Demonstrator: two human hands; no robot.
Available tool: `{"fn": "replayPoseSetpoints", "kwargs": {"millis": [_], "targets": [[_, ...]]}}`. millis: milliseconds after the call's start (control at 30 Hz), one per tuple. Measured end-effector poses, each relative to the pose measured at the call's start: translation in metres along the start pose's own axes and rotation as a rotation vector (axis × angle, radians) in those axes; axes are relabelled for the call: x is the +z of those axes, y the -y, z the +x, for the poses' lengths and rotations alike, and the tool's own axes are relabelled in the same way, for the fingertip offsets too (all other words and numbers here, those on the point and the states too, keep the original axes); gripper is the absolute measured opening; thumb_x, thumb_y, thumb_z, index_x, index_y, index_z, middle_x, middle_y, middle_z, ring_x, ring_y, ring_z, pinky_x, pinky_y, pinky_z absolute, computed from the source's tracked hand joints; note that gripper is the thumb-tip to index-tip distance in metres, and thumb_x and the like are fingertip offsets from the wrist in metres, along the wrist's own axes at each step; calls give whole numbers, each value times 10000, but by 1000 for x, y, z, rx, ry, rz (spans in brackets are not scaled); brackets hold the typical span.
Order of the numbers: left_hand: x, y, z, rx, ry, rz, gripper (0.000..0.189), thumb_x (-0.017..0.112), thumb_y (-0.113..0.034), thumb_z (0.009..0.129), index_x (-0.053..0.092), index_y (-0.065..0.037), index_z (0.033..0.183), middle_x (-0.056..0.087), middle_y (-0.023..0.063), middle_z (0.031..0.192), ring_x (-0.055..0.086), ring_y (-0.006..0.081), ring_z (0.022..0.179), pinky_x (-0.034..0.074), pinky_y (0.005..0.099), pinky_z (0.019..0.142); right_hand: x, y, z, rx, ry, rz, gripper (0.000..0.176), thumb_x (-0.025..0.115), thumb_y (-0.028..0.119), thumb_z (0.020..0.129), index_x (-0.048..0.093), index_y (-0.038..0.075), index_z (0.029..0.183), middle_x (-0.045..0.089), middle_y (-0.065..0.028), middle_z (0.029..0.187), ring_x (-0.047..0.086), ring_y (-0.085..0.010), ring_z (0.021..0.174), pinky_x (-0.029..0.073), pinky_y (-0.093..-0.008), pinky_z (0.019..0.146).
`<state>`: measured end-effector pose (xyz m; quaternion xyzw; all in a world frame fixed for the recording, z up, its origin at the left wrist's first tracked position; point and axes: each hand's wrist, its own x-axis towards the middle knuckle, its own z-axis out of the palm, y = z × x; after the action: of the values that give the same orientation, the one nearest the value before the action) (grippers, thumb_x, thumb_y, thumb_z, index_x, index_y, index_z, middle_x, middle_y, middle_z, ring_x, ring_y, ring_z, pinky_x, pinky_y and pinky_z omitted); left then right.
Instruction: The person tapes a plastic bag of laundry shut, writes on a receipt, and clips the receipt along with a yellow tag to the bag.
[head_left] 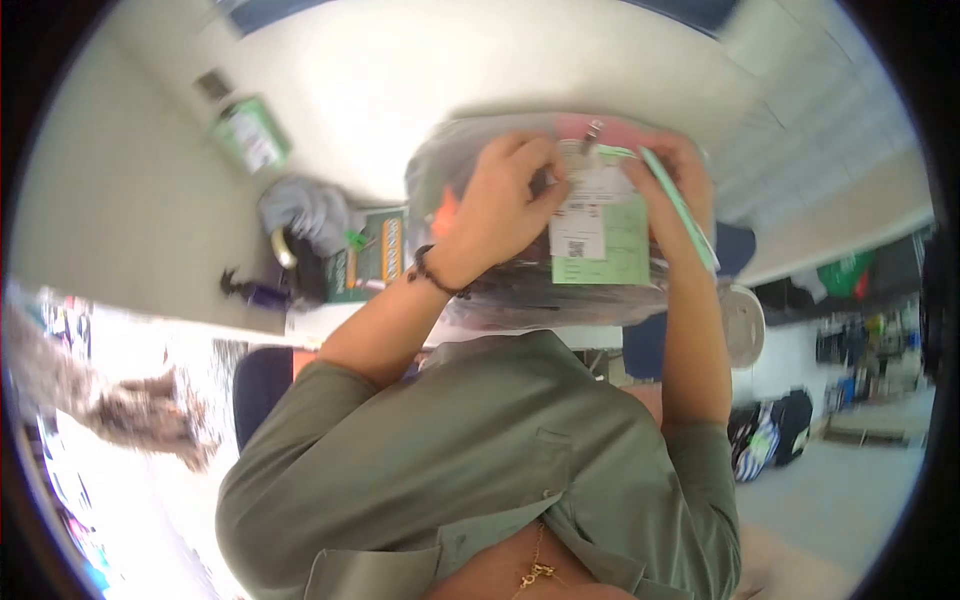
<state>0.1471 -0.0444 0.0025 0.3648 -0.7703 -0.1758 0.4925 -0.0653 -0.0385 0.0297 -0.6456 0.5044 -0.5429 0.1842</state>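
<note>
One plastic-wrapped bundle (500,302), grey and pink with a green-and-white label (625,262), lies on the pale bench (350,100) in a cluttered room. My left hand (505,195) curls at the label, its grip unclear; my right (682,165) pinches green-edged paper (684,215).

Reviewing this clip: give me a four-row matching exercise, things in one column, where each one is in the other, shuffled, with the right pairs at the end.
Things
1. Dark beaded bracelet
2. White slip with QR code
3. Grey cloth
4. Thin pale green paper, seen nearly edge-on

Places
A. Held in the right hand
B. On the wrist of the left hand
C. Left of the plastic-wrapped bundle, by a printed green cover
D. On top of the bundle, partly over a light green sheet

Right pairs: 1-B, 2-D, 3-C, 4-A
</note>
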Motion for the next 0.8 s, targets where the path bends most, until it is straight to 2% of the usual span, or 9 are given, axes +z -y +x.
{"fn": "replayPoseSetpoints", "kwargs": {"millis": [67,200,267,400,500,600,667,733,800], "targets": [[-9,2,-10,-37,-97,-155,162,700,-51,832,579,-34,938,600,123,1078,571,217,1023,481,323,846,15,21,-10,50,-9,217,236,714,-4,818,603,15,1026,645,-45,885,600,-100,778,495,-237,700],[-72,-17,-37,-636,41,-649,122,645,-23,912,533,-53,950,617,30,940,567,60,853,470,203,736,51,44,-39,-17,68,476,275,721,-38,819,582,25,1048,616,-20,892,559,-66,775,477,-204,697],[-80,2,-71,-405,-145,-619,113,641,-32,920,533,-58,939,602,-12,873,559,38,813,457,190,708,65,61,-56,15,188,543,296,723,-21,828,567,31,1073,601,-41,936,546,-90,820,465,-224,735],[-117,48,-144,-545,-452,-392,103,627,-57,938,529,-61,968,609,-6,884,548,41,774,454,193,683,89,62,-92,-51,381,709,161,650,110,918,583,32,1042,605,-76,990,553,-138,901,438,-295,840],[-131,115,-204,-763,-641,-408,105,618,-98,950,532,-46,982,615,4,836,551,65,721,459,224,637,110,60,-109,-253,665,375,238,567,224,978,682,37,887,605,-93,979,572,-181,872,445,-324,811],[-132,207,-267,-964,-571,-32,126,649,-83,884,585,-26,976,676,77,892,638,139,787,494,290,691,154,42,-137,-114,988,479,319,536,283,992,711,41,880,605,-82,927,589,-165,845,456,-291,741],[-125,211,-266,-894,-510,176,147,671,-115,851,602,-31,951,685,112,913,661,226,820,501,334,725,192,29,-160,-3,1094,527,388,510,330,1000,711,29,861,604,-70,828,603,-163,756,465,-283,687],[-117,214,-261,-695,-520,307,175,689,-152,814,627,-48,941,687,154,942,659,361,888,502,392,774,226,8,-179,411,1253,460,415,503,378,996,673,25,858,565,-53,721,600,-167,693,476,-309,650],[-120,187,-245,-710,-539,375,182,690,-152,825,626,-36,949,689,138,897,672,294,851,505,372,763,255,-15,-195,775,1291,404,430,496,410,994,636,27,857,506,-27,624,569,-166,602,464,-323,579]]}}
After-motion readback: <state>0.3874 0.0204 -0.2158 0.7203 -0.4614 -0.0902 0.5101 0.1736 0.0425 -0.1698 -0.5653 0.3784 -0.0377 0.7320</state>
